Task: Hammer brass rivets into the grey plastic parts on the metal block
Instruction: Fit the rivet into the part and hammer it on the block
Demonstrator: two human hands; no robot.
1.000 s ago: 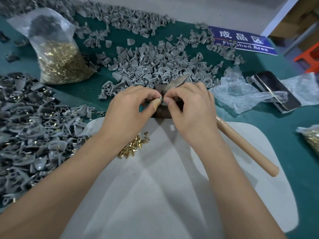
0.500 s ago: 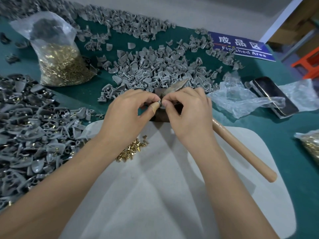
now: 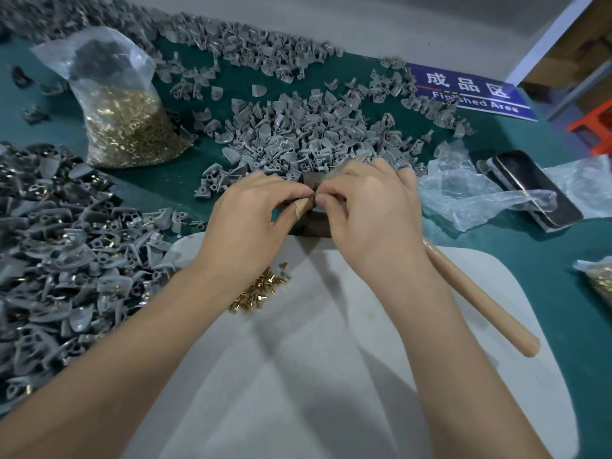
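Pinching small part over metal block: left hand, right hand. One hammer. Two rivet bags.

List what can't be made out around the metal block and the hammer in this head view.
- Metal block: top face covered by the left hand and right hand.
- What the fingertips pinch: too small and covered to tell whether it is a part, a rivet or both.
- Hammer: head mostly behind the right hand; only the handle shows plainly.
- Bag of rivets at right: cut off by the frame edge.
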